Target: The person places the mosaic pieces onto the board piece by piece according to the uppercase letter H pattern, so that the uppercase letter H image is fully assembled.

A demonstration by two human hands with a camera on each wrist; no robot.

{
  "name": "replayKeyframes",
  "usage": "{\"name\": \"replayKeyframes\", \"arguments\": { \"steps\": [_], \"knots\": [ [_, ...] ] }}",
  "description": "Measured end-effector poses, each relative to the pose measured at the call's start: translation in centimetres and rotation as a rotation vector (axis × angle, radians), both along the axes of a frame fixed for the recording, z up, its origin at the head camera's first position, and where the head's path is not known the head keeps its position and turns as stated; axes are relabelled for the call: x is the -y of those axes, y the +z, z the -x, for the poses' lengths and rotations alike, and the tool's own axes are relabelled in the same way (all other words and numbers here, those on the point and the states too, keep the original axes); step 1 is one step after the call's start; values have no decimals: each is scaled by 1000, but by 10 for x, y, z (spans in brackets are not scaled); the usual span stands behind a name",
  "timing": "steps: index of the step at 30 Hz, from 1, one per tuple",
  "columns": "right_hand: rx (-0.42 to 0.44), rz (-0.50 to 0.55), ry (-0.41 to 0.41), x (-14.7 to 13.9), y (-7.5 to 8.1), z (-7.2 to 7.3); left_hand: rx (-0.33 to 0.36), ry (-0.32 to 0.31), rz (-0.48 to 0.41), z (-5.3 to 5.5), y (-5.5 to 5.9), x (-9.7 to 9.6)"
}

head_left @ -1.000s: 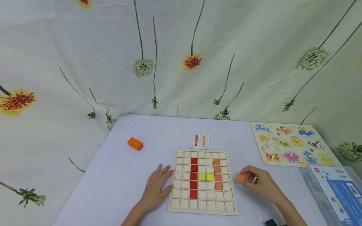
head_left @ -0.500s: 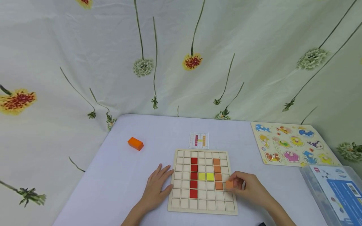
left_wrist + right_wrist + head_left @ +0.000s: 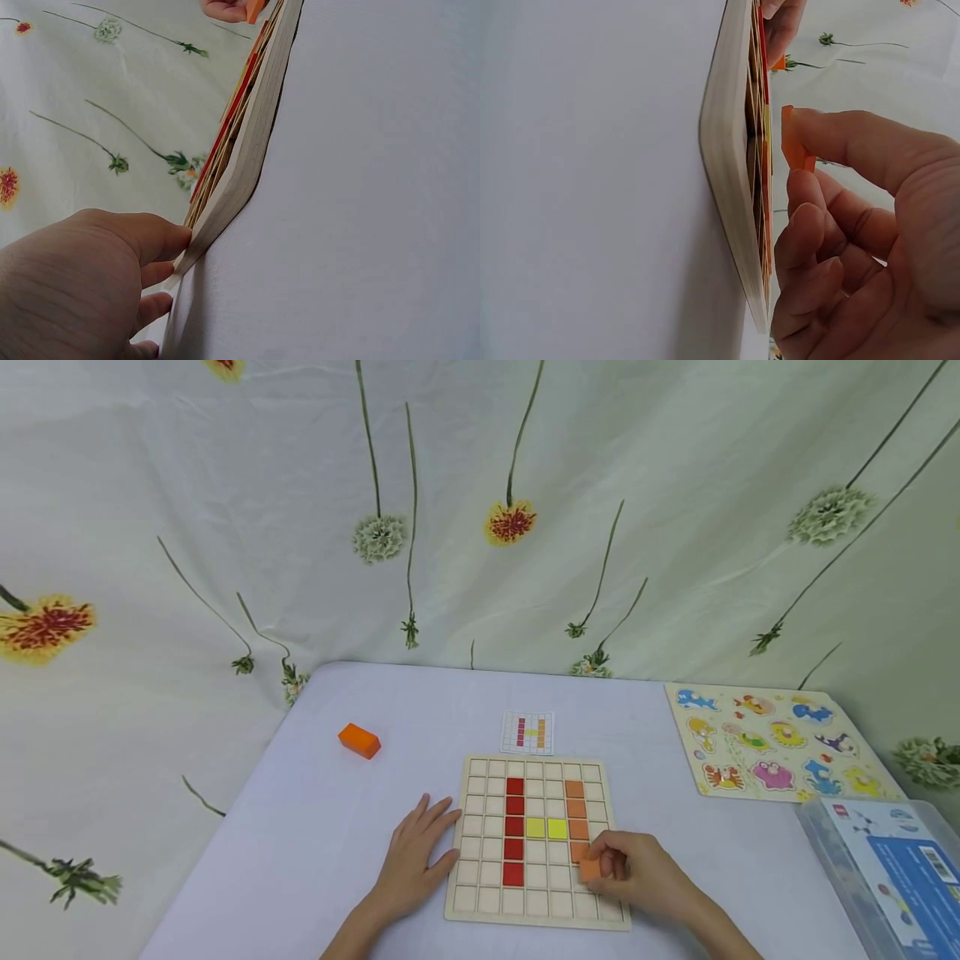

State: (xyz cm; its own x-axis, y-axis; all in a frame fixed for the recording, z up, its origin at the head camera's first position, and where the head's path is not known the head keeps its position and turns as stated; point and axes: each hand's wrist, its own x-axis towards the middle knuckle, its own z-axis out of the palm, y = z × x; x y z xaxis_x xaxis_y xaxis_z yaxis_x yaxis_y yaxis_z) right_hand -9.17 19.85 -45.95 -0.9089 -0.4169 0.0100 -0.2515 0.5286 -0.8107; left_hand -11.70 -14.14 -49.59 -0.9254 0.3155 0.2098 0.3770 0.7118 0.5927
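My right hand (image 3: 633,870) pinches a small orange square tile (image 3: 793,139) between thumb and fingertips. In the right wrist view the tile is held just above the surface of the wooden grid board (image 3: 487,900). In the head view it overlaps the cell below a column of orange tiles (image 3: 575,808). My left hand (image 3: 412,858) touches the board's left edge with its thumb and fingertips, the fingers extended. A column of red tiles (image 3: 514,827) lies left of the orange one, and two yellow tiles (image 3: 557,829) bridge them.
Behind the board lies a small printed card (image 3: 527,732) showing a coloured grid pattern. An orange block (image 3: 360,741) sits at the back left. To the right are a sea-animal puzzle board (image 3: 776,752) and a clear plastic box (image 3: 888,868) with a blue and white label.
My right hand has carried the orange tile leftward from beside the board to over its right part, below the orange column. The left hand has stayed in place.
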Motion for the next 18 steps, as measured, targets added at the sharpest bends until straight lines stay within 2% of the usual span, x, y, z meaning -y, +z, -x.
{"name": "replayKeyframes", "arguments": {
  "steps": [10, 18],
  "knots": [
    [24, -60, 19, 5, 1, 0, -32, -9, 2, 0, 1, 0],
    [6, -56, 34, 7, 1, 0, -47, -15, 4, -1, -2, 0]
  ]
}}
